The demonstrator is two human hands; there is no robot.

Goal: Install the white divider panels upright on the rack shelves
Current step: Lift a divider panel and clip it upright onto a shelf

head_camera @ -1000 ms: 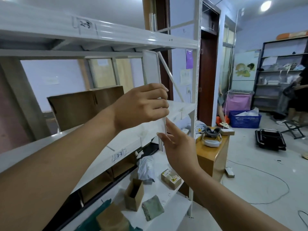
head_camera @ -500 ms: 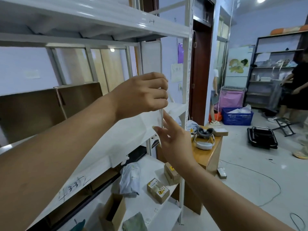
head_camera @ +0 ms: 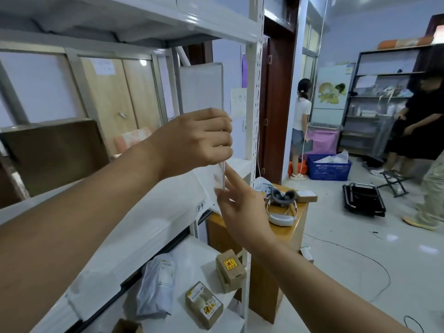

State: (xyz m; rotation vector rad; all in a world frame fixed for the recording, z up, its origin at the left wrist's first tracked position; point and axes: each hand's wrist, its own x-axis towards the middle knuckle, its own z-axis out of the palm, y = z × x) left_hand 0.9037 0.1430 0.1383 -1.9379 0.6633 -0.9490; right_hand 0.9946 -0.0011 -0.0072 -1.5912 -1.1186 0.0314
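Two hands on one panel. Left hand (head_camera: 197, 140) curled round the front edge of the white divider panel (head_camera: 200, 87), which stands upright between the middle shelf (head_camera: 153, 212) and the upper shelf (head_camera: 192, 22), just beside the corner post (head_camera: 254, 92). Right hand (head_camera: 240, 207) open, straight fingers touching the panel's lower edge at the shelf front. Bottom seating hidden behind the hands. Risks, as I judge: foot not caught, so the panel kicks out on release; uneven push tilts it; fingertips nipped against the shelf.
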